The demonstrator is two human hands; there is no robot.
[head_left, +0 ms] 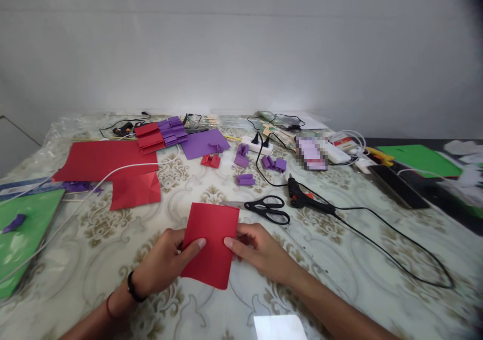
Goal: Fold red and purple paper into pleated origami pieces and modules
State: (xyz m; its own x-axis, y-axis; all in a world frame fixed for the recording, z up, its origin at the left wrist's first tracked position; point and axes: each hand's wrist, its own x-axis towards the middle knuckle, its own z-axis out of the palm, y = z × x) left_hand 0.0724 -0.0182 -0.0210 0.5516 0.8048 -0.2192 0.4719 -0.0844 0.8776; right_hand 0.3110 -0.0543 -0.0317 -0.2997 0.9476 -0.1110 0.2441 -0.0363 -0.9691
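left hand (166, 259) pinching red paper (211, 244) | right hand (260, 252) gripping same sheet | scissors (267, 208) near

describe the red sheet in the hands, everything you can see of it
The red sheet is a plain rectangle, paper by the look, matte and uncreased. It sits slightly tilted above the patterned tablecloth, just below the scissors. The left hand grips its left edge, thumb on top; the right hand grips its right edge likewise.
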